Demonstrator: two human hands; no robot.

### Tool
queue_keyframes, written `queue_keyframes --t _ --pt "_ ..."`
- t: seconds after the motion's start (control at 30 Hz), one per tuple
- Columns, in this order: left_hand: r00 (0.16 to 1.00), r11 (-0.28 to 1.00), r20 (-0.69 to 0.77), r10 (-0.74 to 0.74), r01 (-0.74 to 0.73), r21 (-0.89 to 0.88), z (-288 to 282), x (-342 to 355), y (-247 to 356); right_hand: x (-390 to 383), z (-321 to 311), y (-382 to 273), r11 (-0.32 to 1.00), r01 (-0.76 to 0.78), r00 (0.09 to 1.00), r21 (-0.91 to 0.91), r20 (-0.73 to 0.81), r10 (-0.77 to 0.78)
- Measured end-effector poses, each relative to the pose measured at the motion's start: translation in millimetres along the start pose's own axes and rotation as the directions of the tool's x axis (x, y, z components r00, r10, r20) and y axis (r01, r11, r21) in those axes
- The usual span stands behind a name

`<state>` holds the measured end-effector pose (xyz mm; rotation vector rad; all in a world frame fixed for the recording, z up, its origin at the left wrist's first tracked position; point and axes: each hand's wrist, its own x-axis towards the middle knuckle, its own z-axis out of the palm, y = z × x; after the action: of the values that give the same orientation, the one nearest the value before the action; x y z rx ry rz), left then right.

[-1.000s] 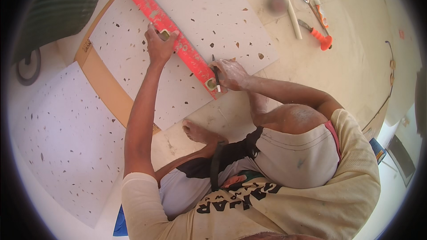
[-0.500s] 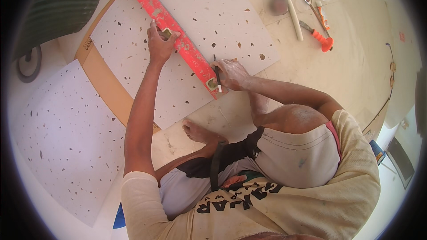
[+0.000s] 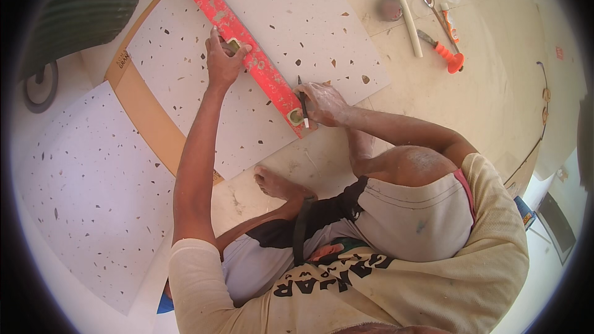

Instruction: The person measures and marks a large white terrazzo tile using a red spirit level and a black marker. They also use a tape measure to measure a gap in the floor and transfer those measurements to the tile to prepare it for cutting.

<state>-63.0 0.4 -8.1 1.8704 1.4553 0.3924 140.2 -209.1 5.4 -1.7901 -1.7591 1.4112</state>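
A red spirit level [image 3: 270, 81], scuffed and spotted with pale dried residue, lies diagonally across a white speckled tile [image 3: 328, 24]. My left hand [image 3: 225, 65] grips the level near its middle vial, thumb and index finger on its face. At the near end of the level, my right hand [image 3: 325, 104] is closed around a slim black pen [image 3: 304, 104] with a white end. The pen's dark tip points away from me, close to the level's right edge. My right fingers rest on the tile beside the level, and some are hidden under the hand.
Brown cardboard [image 3: 148, 102] shows along the tile's left edge. Another speckled tile [image 3: 99, 191] lies at the left, below a dark ribbed container [image 3: 86, 12]. An orange-handled chisel [image 3: 447, 55], a pale tube [image 3: 405, 12] and a mallet head [image 3: 388, 8] lie on the floor at right.
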Motion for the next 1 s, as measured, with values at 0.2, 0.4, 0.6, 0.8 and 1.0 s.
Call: queue_keyframes --t 0.2,0.4,0.6,0.8,1.0 --pt "1.000 1.000 0.004 -0.002 0.002 -0.003 -0.9 -0.4 0.8 0.2 2.3 1.4 1.000 0.009 1.000 0.002 -0.022 -0.009" --pt "1.000 1.000 0.002 0.015 -0.015 -0.025 0.5 0.3 -0.4 -0.2 1.5 0.1 1.000 0.005 1.000 -0.013 -0.016 -0.006" --pt "1.000 0.999 -0.015 0.025 -0.026 -0.035 2.6 0.3 -5.5 0.1 -2.2 -3.0 1.000 -0.015 1.000 0.015 0.004 0.015" --pt "1.000 1.000 -0.014 0.022 -0.022 -0.001 1.6 -0.7 -5.0 0.8 -6.2 -5.3 1.000 -0.030 0.998 -0.001 0.055 0.030" --pt "0.998 0.998 -0.031 0.055 -0.056 -0.009 3.8 0.1 -5.7 -0.4 0.7 1.8 1.000 0.011 1.000 -0.002 -0.008 -0.011"
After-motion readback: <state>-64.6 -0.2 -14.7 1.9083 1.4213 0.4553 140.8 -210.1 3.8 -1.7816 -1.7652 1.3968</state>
